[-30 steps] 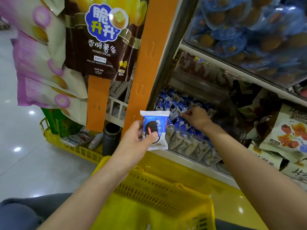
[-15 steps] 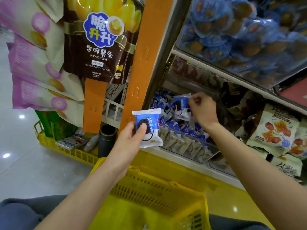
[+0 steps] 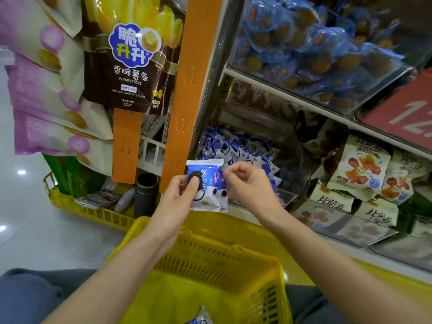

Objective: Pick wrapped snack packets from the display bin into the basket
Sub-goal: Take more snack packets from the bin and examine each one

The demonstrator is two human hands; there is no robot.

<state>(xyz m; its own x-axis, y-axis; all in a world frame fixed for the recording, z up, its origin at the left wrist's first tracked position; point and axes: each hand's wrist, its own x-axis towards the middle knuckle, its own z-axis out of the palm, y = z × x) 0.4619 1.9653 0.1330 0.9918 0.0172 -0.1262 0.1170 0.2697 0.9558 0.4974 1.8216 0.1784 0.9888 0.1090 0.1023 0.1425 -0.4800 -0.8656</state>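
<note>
Left grip [image 3: 177, 195]: thumb and fingers curled round a blue cookie packet [image 3: 205, 178], held above the yellow basket [image 3: 277, 265].
Right grip [image 3: 247, 183]: pinches a second packet [image 3: 223, 197] by its edge, touching the first.
Advice: lower both well inside the basket before letting go.

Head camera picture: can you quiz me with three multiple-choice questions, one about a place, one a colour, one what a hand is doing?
1. The basket is: A on a shelf; B below the left hand; C behind the bin.
2. The packet that hand holds is: A red; B green; C blue and white.
3. The right hand is: A pinching a second packet; B open; C gripping the basket.
Answers: B, yellow rim under the wrists; C, blue top, white bottom; A, it nips a wrapper edge.
</note>
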